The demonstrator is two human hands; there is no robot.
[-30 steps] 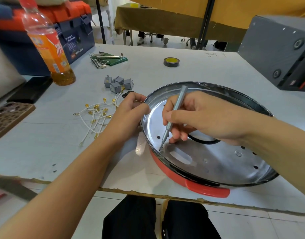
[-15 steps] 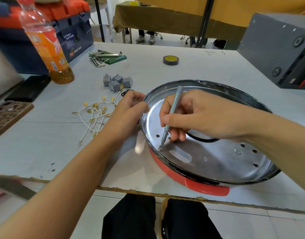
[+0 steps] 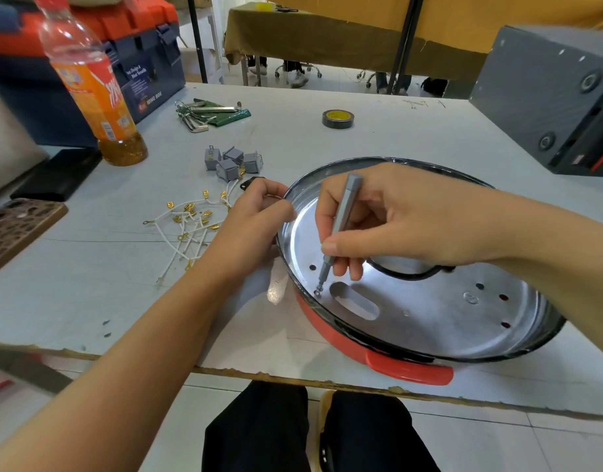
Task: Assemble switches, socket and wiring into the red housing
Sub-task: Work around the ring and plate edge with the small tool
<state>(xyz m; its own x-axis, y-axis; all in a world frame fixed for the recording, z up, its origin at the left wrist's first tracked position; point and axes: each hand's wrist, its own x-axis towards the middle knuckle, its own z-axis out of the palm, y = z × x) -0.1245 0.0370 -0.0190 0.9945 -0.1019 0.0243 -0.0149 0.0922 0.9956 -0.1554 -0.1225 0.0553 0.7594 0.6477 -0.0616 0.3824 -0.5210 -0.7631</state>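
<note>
— What's left of the red housing (image 3: 409, 371) on the surface (image 3: 89, 301)?

— One bottle (image 3: 89, 83), four grey switches (image 3: 232, 162), and a heap of white wires (image 3: 187, 229); I can't count those.

— And the grips?

— The left hand (image 3: 256, 219) curls over the housing's left rim. Inside the metal pan, the right hand (image 3: 405, 219) pinches one grey screwdriver (image 3: 342, 221), its tip on a screw (image 3: 317, 291). The housing sits at the surface's near edge.
</note>
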